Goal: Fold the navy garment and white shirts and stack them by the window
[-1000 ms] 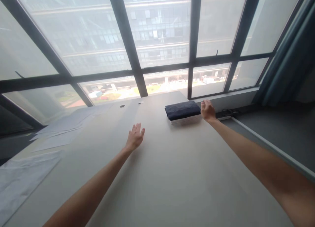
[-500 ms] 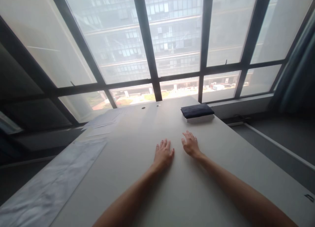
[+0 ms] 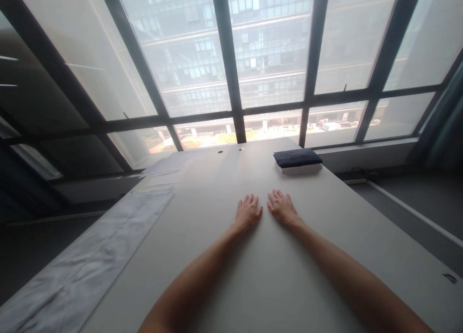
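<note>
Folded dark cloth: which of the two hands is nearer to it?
The right hand; the left hand is farther from the folded dark cloth, on the side toward the pale wrinkled sheet.

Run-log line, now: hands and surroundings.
left hand: open, palm down, seemingly on white table; right hand: likewise, apart from left; dark folded cloth: atop white stack, far right; wrinkled pale sheet: left side

No text, label, brand, number or sign can be read anywhere in the head view.
</note>
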### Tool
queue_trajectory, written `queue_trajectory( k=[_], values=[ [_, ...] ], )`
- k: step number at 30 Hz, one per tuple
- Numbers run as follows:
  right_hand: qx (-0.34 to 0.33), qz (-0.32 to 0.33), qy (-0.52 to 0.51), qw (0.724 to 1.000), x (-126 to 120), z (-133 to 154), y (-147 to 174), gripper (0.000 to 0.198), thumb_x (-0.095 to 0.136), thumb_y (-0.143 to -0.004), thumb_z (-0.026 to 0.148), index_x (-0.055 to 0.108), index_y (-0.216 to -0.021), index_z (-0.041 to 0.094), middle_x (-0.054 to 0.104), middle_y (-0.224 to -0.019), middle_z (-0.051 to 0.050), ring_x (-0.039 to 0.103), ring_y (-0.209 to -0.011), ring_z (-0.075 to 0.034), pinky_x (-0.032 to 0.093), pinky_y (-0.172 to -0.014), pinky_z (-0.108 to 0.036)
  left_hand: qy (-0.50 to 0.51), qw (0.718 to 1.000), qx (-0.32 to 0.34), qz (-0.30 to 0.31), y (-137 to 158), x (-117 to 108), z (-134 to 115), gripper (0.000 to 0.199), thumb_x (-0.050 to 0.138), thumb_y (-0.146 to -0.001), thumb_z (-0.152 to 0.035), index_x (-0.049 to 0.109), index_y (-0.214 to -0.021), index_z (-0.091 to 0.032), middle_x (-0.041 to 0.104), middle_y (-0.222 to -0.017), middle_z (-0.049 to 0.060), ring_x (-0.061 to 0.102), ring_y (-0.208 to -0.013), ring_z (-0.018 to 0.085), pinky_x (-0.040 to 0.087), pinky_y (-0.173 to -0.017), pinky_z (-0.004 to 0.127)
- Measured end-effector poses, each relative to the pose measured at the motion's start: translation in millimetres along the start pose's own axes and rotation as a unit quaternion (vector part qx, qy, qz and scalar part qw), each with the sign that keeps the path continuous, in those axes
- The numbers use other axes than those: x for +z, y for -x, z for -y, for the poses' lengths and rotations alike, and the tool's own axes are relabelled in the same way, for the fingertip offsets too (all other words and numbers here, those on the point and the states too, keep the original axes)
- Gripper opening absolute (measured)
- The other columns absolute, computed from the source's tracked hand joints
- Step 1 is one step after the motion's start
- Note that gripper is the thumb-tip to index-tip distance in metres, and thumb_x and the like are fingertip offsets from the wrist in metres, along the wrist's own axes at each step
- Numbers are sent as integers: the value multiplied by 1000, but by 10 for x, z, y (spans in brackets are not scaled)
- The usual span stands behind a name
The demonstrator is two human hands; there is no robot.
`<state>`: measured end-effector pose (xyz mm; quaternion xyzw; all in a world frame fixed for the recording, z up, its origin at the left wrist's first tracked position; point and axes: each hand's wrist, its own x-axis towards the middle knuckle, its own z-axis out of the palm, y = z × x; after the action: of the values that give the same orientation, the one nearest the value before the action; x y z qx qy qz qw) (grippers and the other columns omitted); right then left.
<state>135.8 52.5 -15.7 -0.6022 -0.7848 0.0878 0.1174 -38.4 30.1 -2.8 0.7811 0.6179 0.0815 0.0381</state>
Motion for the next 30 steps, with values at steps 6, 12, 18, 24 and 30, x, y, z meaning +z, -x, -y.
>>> queue_trajectory(
  k=[6, 12, 18, 24, 30],
  values=[
    [-11, 7, -10, 1000, -8, -56, -15, 59, 34, -103, 40, 39, -156, 15, 26, -167, -14, 19, -155, -28, 10, -122, -55, 9, 1000, 4, 5, -6, -11, -1, 57, 37, -102, -44, 43, -152, -16, 34, -163, 17, 26, -152, 33, 21, -122, 55],
    [-9, -1, -17, 1000, 18, -68, -27, 57, 36, -102, 39, 41, -155, 17, 27, -167, -14, 20, -154, -28, 11, -122, -55, 5, 1000, 7, 3, -18, 18, 12, 57, 38, -102, -44, 44, -151, -16, 34, -163, 17, 27, -152, 33, 20, -122, 54],
    [-8, -4, -23, 1000, 35, -73, -40, 57, 37, -103, 40, 40, -155, 18, 27, -167, -14, 19, -154, -28, 8, -123, -54, 2, 1000, 8, 0, -29, 31, 26, 55, 38, -103, -44, 44, -151, -18, 34, -163, 16, 27, -152, 32, 21, -122, 54],
    [-7, -2, -24, 1000, 21, -71, -38, 57, 37, -103, 40, 41, -154, 17, 27, -167, -13, 20, -154, -28, 9, -123, -55, 5, 1000, 8, -4, -20, 32, 18, 54, 39, -103, -44, 45, -150, -19, 35, -163, 16, 28, -151, 32, 22, -121, 54],
    [-6, -1, -22, 1000, 6, -71, -28, 56, 37, -103, 40, 42, -154, 17, 29, -167, -13, 20, -154, -27, 11, -122, -54, 68, 997, 28, -36, -20, -24, 66, 39, 49, -100, -35, 62, -135, -22, 50, -154, 11, 40, -145, 30, 29, -121, 51]
  ],
)
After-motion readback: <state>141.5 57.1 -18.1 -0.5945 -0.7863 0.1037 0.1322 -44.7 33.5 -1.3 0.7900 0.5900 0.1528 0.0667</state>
